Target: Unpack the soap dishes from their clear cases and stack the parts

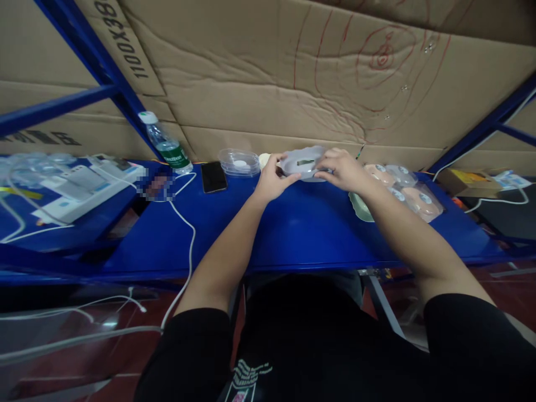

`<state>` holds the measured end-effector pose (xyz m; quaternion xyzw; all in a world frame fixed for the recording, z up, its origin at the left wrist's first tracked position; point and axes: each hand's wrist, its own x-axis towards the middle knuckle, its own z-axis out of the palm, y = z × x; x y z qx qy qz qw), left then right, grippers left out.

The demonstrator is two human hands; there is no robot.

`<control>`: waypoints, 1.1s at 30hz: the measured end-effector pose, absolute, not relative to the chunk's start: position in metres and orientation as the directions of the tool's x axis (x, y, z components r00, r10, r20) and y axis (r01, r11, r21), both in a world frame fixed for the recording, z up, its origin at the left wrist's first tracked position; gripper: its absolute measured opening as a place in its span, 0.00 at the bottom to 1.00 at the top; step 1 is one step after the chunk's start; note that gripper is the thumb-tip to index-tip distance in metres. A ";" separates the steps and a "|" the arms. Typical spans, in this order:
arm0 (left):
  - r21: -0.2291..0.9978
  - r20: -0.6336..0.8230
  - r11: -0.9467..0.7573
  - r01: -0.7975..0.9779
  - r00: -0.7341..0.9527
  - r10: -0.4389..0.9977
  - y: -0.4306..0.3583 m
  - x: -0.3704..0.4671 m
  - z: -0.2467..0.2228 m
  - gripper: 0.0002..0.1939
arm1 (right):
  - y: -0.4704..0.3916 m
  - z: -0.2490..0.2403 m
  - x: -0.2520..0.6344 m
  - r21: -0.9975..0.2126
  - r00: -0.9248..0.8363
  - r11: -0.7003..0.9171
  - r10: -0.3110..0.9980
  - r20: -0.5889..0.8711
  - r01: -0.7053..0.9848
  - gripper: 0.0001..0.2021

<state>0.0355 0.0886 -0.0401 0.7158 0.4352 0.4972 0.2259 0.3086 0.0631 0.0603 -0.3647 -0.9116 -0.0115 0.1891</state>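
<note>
Near the back of the blue table point(305, 234), a pale grey dish with a wavy rim point(304, 155) is held between both hands. A dark greenish slot or mark shows at its middle. My left hand point(274, 180) grips its left edge, thumb along the near side. On the right edge, my right hand point(340, 169) has its fingers closed on the rim. Behind my left hand a cream-coloured round piece point(263, 161) is partly hidden. A pale green wavy dish point(360, 207) lies below my right forearm, which covers part of it.
Clear round containers point(239, 163), a dark phone point(213, 177) and a water bottle point(173, 153) stand on the left. Packaged round pieces point(419, 202) lie on the right. A white cable point(192, 234) crosses the table's left side. Cardboard point(234, 72) rises behind.
</note>
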 end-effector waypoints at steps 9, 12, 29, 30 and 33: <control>0.632 0.508 -0.523 0.572 0.204 0.837 0.079 0.034 -0.041 0.37 | 0.133 0.043 0.338 -0.087 -0.441 0.494 0.831 0.338 0.865 0.20; 0.550 0.466 -0.517 0.656 0.272 0.842 0.075 0.030 -0.039 0.30 | 0.137 0.038 0.337 -0.110 -0.439 0.499 0.831 0.341 0.860 0.21; 0.478 0.396 -0.445 0.757 0.266 0.879 0.084 0.024 -0.048 0.26 | 0.059 0.061 0.368 -0.210 -0.320 0.483 0.791 0.522 0.850 0.30; 0.478 0.398 -0.441 0.759 0.260 0.879 0.085 0.024 -0.049 0.26 | 0.051 0.061 0.375 -0.220 -0.299 0.473 0.789 0.537 0.853 0.31; 0.472 0.404 -0.419 0.776 0.232 0.885 0.086 0.025 -0.051 0.26 | 0.033 0.052 0.398 -0.246 -0.217 0.400 0.812 0.542 0.883 0.34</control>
